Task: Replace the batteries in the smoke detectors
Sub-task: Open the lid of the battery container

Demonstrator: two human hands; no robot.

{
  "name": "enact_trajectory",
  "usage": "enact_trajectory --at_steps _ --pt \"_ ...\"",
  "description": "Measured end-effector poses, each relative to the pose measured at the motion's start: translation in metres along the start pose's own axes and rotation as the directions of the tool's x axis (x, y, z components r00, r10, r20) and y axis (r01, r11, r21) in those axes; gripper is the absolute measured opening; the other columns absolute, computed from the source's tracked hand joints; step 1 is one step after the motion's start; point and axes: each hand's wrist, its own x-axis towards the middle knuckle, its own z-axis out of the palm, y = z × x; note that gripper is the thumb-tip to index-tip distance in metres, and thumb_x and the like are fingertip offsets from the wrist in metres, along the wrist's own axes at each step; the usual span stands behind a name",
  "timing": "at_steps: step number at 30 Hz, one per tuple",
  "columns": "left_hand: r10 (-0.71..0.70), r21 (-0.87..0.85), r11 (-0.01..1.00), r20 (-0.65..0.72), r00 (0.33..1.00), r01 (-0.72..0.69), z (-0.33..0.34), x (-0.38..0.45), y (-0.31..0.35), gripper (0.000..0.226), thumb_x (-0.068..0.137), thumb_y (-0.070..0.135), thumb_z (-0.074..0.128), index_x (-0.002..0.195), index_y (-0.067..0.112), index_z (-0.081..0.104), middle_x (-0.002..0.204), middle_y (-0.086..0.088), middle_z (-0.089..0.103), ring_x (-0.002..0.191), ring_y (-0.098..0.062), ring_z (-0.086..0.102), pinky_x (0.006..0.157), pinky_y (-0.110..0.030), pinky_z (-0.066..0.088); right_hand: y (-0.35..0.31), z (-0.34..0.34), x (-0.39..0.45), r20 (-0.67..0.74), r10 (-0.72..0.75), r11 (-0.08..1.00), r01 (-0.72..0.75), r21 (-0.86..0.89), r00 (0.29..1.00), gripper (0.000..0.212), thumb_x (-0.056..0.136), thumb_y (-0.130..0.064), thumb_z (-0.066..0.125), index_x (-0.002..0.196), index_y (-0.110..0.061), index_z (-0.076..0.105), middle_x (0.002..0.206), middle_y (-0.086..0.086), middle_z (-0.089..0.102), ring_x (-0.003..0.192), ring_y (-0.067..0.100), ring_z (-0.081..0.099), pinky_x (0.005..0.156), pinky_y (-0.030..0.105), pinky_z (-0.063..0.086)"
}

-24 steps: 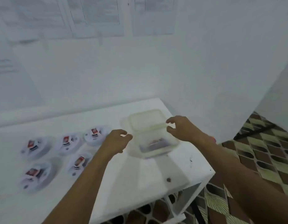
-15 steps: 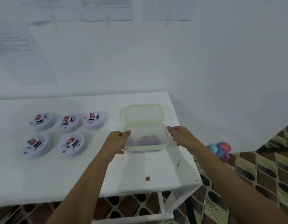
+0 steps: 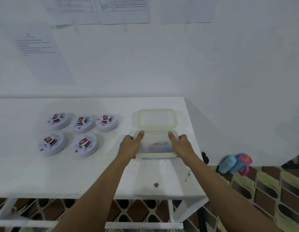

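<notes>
Five white smoke detectors are sitting on the left part of the white table, each with a red-labelled battery showing on top: three are lining up in the far row, the far-left detector, the far-middle detector and the far-right detector, and two are lying in the near row, the near-left detector and the near-right detector. All five are standing apart from one another and from the hands. To their right, the left hand is gripping the left side of a translucent plastic container, with its thumb lying over the far-left rim and its fingers wrapping down the outer wall. Inside the container, blurred red and dark shapes are showing through the plastic; what they are cannot be told. The container's lid is lying open and flat on the table just beyond it, touching its far edge. The right hand is holding the container's right side in the same way, thumb resting on the far-right rim. A small brown speck is sitting on the table nearer than the container. Further right, off the table, a blue bottle and a blue cup with a pink lid are lying on the patterned floor against the wall.
</notes>
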Motion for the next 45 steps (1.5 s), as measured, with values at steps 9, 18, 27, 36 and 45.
enact_trajectory --at_steps 9,18,27,36,45 --pt "0.020 -0.140 0.990 -0.100 0.995 -0.034 0.004 0.010 -0.002 0.048 0.082 0.050 0.068 0.069 0.014 0.040 0.071 0.001 0.039 0.063 -0.016 0.039 0.055 -0.027 0.031 0.004 -0.009 0.003 -0.047 -0.030 1.000 0.030 0.006 0.998 0.049 0.089 -0.060 0.055 0.093 -0.011 0.046 0.085 0.000 0.046 0.071 0.013 0.047 0.061 0.027 0.043" --pt "0.262 0.198 0.946 0.001 0.965 -0.257 -0.017 0.014 -0.003 0.059 0.079 0.057 0.068 0.062 0.018 0.027 0.059 0.004 0.029 0.052 -0.012 0.029 0.055 -0.026 0.026 -0.006 -0.030 -0.003 0.111 -0.222 0.966 0.234 -0.110 0.969 0.065 0.089 -0.033 0.069 0.143 -0.019 0.037 0.136 0.000 0.045 0.119 0.018 0.050 0.093 0.026 0.041" --pt "-0.009 -0.168 0.986 -0.122 0.993 -0.012 -0.002 -0.040 -0.023 0.064 0.085 0.056 0.061 0.134 0.020 0.039 0.111 -0.002 0.059 0.093 -0.022 0.062 0.082 -0.039 0.055 -0.014 -0.017 -0.035 0.248 -0.114 0.902 0.205 -0.381 0.962 0.030 0.098 -0.040 0.037 0.077 -0.023 0.051 0.095 0.001 0.057 0.074 0.013 0.052 0.061 0.025 0.038" --pt "0.054 -0.079 0.995 -0.062 0.997 -0.059 0.011 -0.058 -0.023 0.052 0.083 0.062 0.061 0.089 0.010 0.059 0.081 -0.004 0.067 0.066 -0.017 0.066 0.042 -0.024 0.049 -0.007 0.022 -0.046 0.093 -0.100 0.991 0.108 -0.081 0.991 0.039 0.099 -0.046 0.041 0.109 -0.011 0.053 0.098 0.000 0.056 0.082 0.011 0.053 0.072 0.028 0.038" --pt "-0.088 -0.297 0.945 0.176 0.980 0.138 0.013 -0.034 -0.025 0.055 0.074 0.059 0.072 0.105 0.015 0.066 0.098 -0.004 0.073 0.088 -0.025 0.070 0.078 -0.041 0.059 0.001 0.023 -0.037 0.166 0.037 0.999 -0.038 0.001 0.985 0.071 0.095 -0.063 0.037 0.133 -0.004 0.043 0.115 0.003 0.053 0.099 0.020 0.054 0.081 0.029 0.041"
